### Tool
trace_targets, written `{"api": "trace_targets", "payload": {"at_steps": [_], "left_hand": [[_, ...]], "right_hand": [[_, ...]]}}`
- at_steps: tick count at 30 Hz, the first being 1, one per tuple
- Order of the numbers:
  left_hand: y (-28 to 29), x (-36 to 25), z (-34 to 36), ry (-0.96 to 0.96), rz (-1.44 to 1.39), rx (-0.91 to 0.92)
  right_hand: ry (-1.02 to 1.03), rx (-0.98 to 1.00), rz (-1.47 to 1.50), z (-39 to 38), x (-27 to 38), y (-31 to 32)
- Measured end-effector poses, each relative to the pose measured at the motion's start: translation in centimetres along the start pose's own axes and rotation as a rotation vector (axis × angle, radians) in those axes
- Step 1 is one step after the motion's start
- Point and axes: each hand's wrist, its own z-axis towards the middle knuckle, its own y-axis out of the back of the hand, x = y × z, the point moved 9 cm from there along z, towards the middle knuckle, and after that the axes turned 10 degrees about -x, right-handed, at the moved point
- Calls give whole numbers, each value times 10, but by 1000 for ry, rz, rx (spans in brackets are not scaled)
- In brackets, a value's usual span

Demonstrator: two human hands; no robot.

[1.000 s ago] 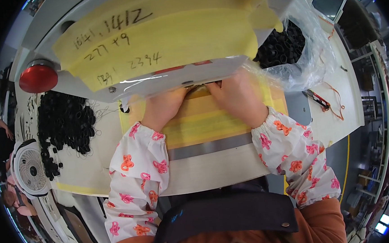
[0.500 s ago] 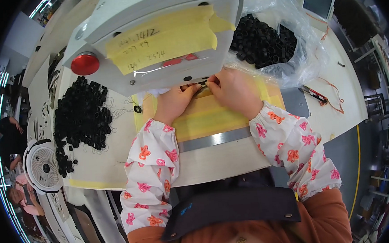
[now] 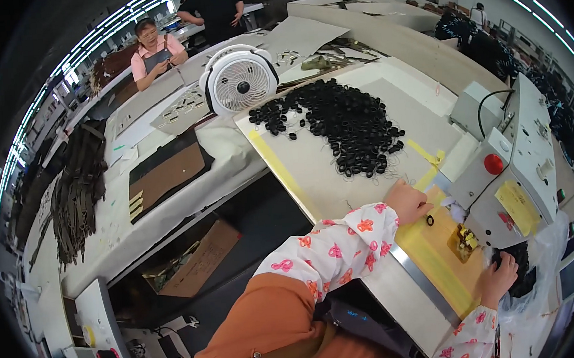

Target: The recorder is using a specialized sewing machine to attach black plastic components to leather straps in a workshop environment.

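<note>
Left hand and right hand now stand well apart, whereas the earlier frame shows them together at the front of the white machine; my view is also turned toward the left of the bench. Reading left to right, I register a bundle of dark straps on the far-left table, then a brown panel lying there. A white fan stands upright at the bench corner. On the bench lies a heap of small black loops, with fine threads at its edges. Left hand: at the edge of the yellow-taped board, fingers curled; I cannot tell whether they grip anything. One black ring lies just beside those fingers. Further right, a gold-coloured fitting sits near the machine. Right hand: fingers extended at the bagged black pieces, inside clear plastic; I cannot tell whether they close on one. Above, the machine carries a red button.
</note>
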Motion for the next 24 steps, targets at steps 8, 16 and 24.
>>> {"api": "trace_targets", "payload": {"at_steps": [8,16,24], "left_hand": [[-45,-72,-12,-401,148,-13],[-101,-77,-14,-89,-4,527],[-79,-76,-8,-160,-180,98]], "right_hand": [[5,73,-78,11,0,-20],[41,-160,42,17,6,9],[-333,198,652,-14,48,-6]]}}
